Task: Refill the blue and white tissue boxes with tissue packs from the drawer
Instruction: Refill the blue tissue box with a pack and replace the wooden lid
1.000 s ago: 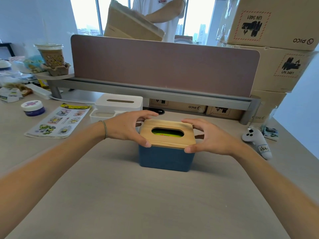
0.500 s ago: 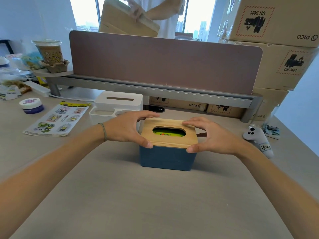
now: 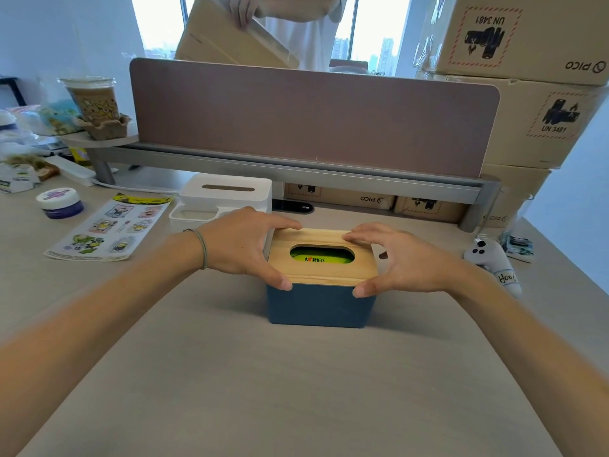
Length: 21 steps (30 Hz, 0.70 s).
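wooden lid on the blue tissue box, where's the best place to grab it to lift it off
Grip the flat wooden lid by its two short side edges, coming in from left and right. It overhangs the blue rectangular tissue box slightly, leaving a lip for fingers. The left hand and right hand already bracket it this way, thumbs at the near corners.

Pale wood-grain tabletop (image 3: 296, 390), matte, evenly lit. A mauve divider panel (image 3: 313, 117) stands upright along its far edge on a grey metal rail (image 3: 296, 171). Behind it, windows (image 3: 372, 28) admit bright daylight; city buildings visible outside. Light blue wall (image 3: 66, 34) at left. Stacked cardboard cartons (image 3: 527, 77) fill the right corner.
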{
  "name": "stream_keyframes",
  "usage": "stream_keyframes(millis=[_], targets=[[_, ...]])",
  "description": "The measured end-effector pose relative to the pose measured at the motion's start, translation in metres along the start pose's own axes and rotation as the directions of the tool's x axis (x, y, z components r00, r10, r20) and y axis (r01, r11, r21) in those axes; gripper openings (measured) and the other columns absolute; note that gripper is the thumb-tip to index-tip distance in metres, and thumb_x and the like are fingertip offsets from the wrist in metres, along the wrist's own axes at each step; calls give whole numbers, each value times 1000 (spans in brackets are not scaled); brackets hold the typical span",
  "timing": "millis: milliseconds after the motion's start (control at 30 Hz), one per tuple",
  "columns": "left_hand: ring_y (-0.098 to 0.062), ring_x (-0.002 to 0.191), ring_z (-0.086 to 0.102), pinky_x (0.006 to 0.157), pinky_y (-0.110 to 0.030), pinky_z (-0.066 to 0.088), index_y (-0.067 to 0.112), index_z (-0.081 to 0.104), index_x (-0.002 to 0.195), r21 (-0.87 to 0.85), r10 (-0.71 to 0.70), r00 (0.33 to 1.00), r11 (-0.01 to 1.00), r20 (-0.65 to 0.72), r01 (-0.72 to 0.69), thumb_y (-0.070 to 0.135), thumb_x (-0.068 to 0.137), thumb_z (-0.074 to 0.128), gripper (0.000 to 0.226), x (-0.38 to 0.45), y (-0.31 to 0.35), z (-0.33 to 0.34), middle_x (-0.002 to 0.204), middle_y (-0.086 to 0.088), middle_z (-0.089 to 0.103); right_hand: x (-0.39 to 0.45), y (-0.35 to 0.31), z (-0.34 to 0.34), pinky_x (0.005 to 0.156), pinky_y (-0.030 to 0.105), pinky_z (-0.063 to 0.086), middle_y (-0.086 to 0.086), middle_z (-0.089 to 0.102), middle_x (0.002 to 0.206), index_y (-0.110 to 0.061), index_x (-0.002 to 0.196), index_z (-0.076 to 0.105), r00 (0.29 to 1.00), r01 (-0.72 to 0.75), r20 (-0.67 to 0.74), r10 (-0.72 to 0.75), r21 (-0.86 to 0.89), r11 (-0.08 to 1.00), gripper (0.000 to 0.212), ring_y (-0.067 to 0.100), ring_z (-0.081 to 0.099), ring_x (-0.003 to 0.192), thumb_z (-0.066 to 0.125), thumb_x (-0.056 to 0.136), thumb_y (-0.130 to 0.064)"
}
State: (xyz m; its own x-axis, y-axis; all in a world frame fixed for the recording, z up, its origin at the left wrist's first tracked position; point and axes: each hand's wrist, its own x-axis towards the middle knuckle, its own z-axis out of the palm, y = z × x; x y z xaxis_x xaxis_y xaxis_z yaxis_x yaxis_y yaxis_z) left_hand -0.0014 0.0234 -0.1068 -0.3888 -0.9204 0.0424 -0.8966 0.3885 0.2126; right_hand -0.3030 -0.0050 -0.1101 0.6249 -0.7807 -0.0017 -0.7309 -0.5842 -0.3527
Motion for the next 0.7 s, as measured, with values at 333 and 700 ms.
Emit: stream_keyframes(millis=[333,700], targets=[[-19,133,46,106,-29,37,28,32,155,129,-51,994,991,93,39,77,68,70,107,-4,12,-4,153,7,45,-1,-22,0,119,27,18,-10,19,166,-28,157,26,999,-34,28,39,-160,986,112,9,19,150,80,66,-63],[-25,140,33,113,-44,38,23,18,156,254,-10,998,967,56,-5,76,65,73,118,9,43,21,160,-3,28,6,-33,19,124,36,8,0,4,169,-27,160,4,998,-54,-12,54,-398,916,126,16,9,154,76,65,-68]])
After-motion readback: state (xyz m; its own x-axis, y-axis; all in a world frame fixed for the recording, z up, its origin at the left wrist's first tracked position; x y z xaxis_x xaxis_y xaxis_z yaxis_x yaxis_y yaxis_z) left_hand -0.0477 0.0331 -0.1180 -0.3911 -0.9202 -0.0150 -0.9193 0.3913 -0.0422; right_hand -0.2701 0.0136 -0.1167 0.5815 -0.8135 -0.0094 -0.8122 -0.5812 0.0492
